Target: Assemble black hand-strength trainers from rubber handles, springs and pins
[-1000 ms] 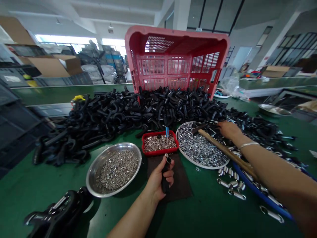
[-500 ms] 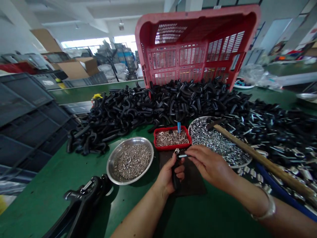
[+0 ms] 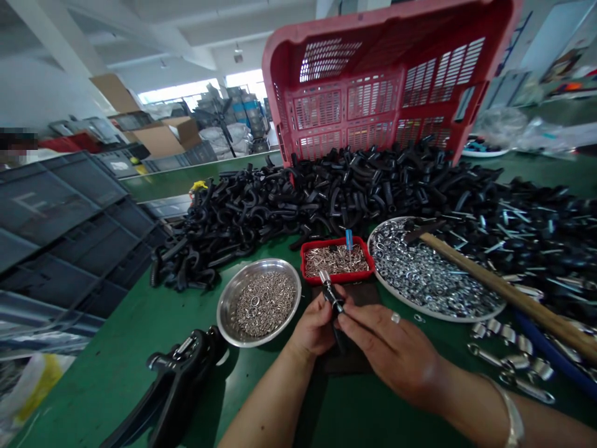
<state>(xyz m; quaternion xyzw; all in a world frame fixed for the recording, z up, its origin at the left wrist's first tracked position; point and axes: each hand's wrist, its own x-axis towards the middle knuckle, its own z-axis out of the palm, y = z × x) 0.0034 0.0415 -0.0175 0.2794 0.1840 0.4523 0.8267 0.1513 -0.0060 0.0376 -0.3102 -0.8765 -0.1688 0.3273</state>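
My left hand is closed around a black plastic handle and holds it over a dark mat. From the handle's upper end a ridged silver metal fitting sticks out toward the red tray. My right hand has its thumb and fingers pressed against the same upper end, closed on it from the right. Those fingers partly cover the joint between the black part and the metal. In the tray lie many small pins and a blue-handled screwdriver.
A metal bowl of small metal pieces stands left. On the right, a hammer lies across a plate of metal parts. Black handles are heaped behind, spilling from a red crate. A black clamp-like tool sits front left.
My right hand has brought the piece with the silver rod up against the handle in my left hand. The handle's metal fitting now points more up and left. The view has shifted slightly.
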